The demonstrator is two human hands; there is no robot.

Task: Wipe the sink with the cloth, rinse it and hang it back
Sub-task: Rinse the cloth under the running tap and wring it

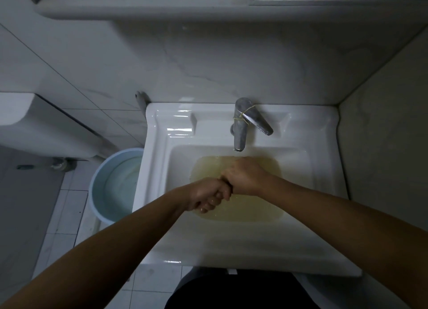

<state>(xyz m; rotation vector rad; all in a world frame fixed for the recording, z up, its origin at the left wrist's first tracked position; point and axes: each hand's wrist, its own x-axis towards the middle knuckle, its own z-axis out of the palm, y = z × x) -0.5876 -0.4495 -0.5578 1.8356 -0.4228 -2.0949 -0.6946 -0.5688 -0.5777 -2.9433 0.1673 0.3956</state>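
Observation:
The white sink [154,183] holds a shallow pool of yellowish water [250,212] in its basin. Both of my hands are down in the basin, fists pressed together just above the water and below the tap spout. My left hand [207,196] and my right hand [244,176] are each clenched around the cloth [226,181]. Only a dark sliver of the cloth shows between the fists; the rest is hidden inside them. My fingers look wet.
A chrome tap [240,128] with a yellow rubber band around its lever stands at the back of the sink. A grey wall hook [140,98] sits at the sink's back left corner. A blue bucket [97,181] of water stands on the floor to the left, beside a toilet tank [34,123].

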